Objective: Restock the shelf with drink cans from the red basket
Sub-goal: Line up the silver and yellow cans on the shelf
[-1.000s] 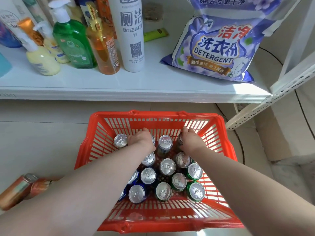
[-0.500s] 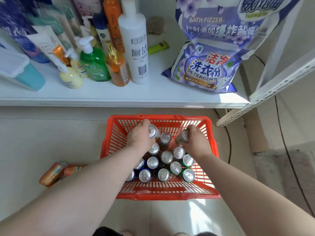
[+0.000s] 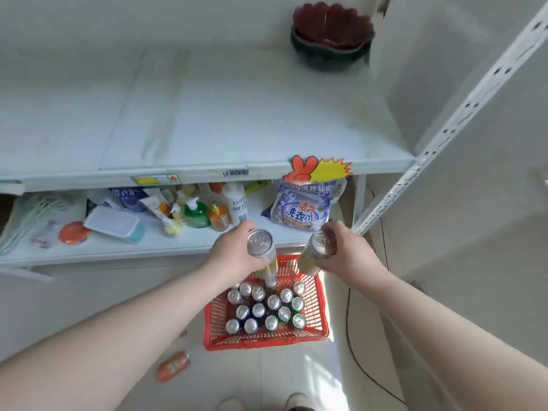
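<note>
The red basket stands on the floor below the shelves, with several upright drink cans in it, silver tops showing. My left hand grips a tall pale can by its side, held upright above the basket's far edge. My right hand grips a second pale can, tilted slightly, above the basket's far right corner. Both cans hang in front of the lower shelf's edge. A wide white shelf board lies bare above.
The lower shelf carries bottles, a white box and a detergent bag. A dark red bowl sits at the upper shelf's back right. A perforated white post runs along the right. An orange can lies on the floor.
Both hands have lifted one can each out of the basket and raised them to lower-shelf height. The view has risen and pulled back, so the bare upper shelf now shows.
</note>
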